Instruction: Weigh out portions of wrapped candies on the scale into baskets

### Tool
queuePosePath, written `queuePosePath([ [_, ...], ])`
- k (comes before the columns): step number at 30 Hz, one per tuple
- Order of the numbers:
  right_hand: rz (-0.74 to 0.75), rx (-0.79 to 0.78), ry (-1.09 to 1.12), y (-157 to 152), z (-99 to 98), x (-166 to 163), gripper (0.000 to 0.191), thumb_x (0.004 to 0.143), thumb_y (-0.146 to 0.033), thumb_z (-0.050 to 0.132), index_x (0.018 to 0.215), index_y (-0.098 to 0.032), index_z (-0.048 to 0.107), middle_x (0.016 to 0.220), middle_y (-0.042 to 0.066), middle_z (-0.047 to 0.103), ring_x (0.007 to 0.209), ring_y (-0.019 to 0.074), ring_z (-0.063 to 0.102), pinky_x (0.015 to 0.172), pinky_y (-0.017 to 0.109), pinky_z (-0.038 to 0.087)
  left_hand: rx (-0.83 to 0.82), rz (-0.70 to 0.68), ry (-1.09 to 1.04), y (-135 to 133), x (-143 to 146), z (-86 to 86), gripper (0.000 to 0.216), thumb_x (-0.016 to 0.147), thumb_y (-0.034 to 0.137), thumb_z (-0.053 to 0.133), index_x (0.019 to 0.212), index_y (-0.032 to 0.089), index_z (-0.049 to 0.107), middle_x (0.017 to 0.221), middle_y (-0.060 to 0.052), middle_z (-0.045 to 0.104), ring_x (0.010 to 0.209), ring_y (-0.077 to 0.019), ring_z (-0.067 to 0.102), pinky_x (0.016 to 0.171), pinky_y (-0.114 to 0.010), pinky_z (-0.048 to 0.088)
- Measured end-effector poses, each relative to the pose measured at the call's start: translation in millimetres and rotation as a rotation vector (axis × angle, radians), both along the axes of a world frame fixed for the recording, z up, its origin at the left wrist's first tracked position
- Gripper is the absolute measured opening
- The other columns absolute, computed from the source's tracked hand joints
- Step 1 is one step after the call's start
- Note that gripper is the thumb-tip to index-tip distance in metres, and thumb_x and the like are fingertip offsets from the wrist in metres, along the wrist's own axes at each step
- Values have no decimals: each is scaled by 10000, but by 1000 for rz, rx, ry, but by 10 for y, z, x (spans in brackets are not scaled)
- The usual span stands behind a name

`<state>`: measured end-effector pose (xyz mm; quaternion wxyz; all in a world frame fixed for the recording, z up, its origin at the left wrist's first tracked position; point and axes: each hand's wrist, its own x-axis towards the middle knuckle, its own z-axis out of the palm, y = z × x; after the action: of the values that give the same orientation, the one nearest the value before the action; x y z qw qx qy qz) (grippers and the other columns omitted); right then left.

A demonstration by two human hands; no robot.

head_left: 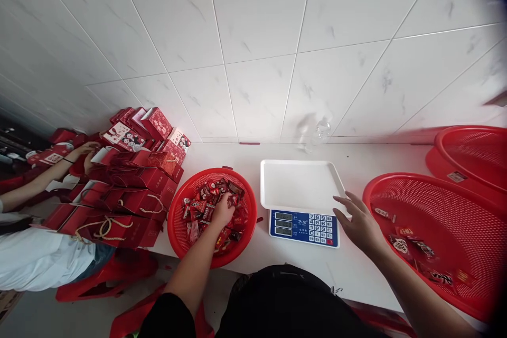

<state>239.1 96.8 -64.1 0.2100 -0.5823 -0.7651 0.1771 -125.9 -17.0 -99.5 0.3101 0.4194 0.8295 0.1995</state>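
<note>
My left hand (224, 213) reaches into a round red plastic basket (173, 229) of small red and dark wrapped candies (200, 204). Its fingers are curled down onto the packets, and their tips are partly hidden. Right of that basket stands a digital scale (304, 228) with a blue keypad panel and a shallow white tray (299, 182) that bears nothing. My right hand (358, 224) hovers by the tray's right front corner, fingers apart and holding nothing; I cannot tell whether a fingertip touches the rim.
On the right, a larger red basket (374, 190) holds several wrapped pieces, with another red basket (443, 142) behind. Red gift boxes (137, 185) with rope handles are stacked at left, where another person's arm (43, 179) reaches in. A clear bottle-like object (322, 129) is by the wall.
</note>
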Motion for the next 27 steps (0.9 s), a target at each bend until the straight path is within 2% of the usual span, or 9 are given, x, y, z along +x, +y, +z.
queuePosePath([
  [2,-3,-4,3,0,10,12,396,803,-453,425,1100,-254,595,1317,97,476,785,217,651,602,360,559,32,107,-54,-43,-100,68,443,825,250,477,1255,207,380,1040,-70,630,832,-156,613,754,-267,468],
  [5,7,-42,14,-12,24,6,396,805,-453,427,1096,-246,598,1315,99,480,716,193,654,601,360,560,72,213,-120,-129,-195,186,476,838,284,461,1284,172,341,1118,-105,604,844,-148,616,733,-250,476],
  [9,41,-67,37,-34,27,-41,395,805,-457,429,1087,-242,603,1319,97,477,785,212,660,601,345,563,81,234,-165,-213,-201,293,516,808,287,516,1287,178,359,1160,-108,586,939,-166,598,757,-244,469],
  [12,66,-59,52,-39,11,-76,386,804,-461,429,1081,-257,604,1322,81,475,833,216,656,599,329,564,41,149,-168,-224,-156,296,578,759,244,569,1291,171,356,1101,-97,617,895,-170,606,756,-261,472],
  [15,84,-74,34,-39,-6,-84,385,806,-455,427,1091,-261,597,1331,79,469,819,208,658,620,338,565,-33,-9,-159,-206,-93,240,607,694,183,600,1267,163,398,1055,-84,641,856,-174,617,763,-270,474],
  [17,94,-81,16,-43,-11,-75,389,809,-454,420,1100,-261,592,1342,83,460,824,214,660,631,350,564,-86,-127,-141,-189,-38,182,660,643,154,622,1270,172,415,1110,-86,628,922,-189,609,803,-272,465],
  [19,103,-89,7,-53,-10,-62,395,810,-456,416,1102,-256,591,1346,89,457,830,220,660,637,358,564,-126,-223,-93,-173,30,117,754,587,137,652,1297,180,401,1250,-107,549,1100,-228,533,909,-290,418],
  [22,106,-111,8,-74,-5,-45,409,807,-462,416,1098,-235,593,1347,108,453,819,221,662,646,362,564,-172,-322,10,-144,138,27,852,542,136,673,1335,193,367,1420,-120,361,1317,-285,288,1057,-356,263],
  [27,121,-116,28,-108,-15,-37,385,808,-453,416,1074,-246,601,1336,99,464,814,208,666,645,350,567,-260,-416,116,-75,249,-47,1006,518,241,715,1402,209,234,1459,-150,269,1344,-357,189,1076,-498,163],
])
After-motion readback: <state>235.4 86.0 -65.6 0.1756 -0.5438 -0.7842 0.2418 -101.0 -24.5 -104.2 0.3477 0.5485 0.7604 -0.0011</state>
